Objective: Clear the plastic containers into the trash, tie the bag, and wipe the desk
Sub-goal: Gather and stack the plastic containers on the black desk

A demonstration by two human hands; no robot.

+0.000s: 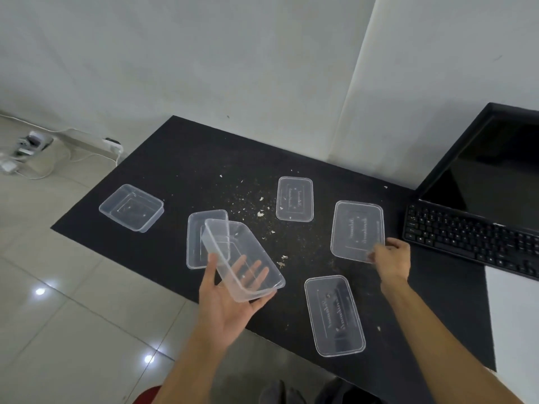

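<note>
My left hand (224, 304) holds a clear plastic container (242, 258) tilted above the near-left part of the black desk (175, 158). Under it another clear container (194, 243) rests on the desk. My right hand (392, 259) pinches the near edge of a clear lid (356, 230) lying flat at the right. A second lid (294, 198) lies further back, and a third lid (334, 315) lies near the front edge. One open container (131, 207) sits at the far left. Crumbs (259, 211) are scattered over the middle of the desk.
A black keyboard (472, 243) and a dark monitor (495, 164) stand at the desk's right end. A white wall runs behind. On the tiled floor at the left lie a power strip and cables (32, 150). Something red (148, 396) shows at the bottom edge.
</note>
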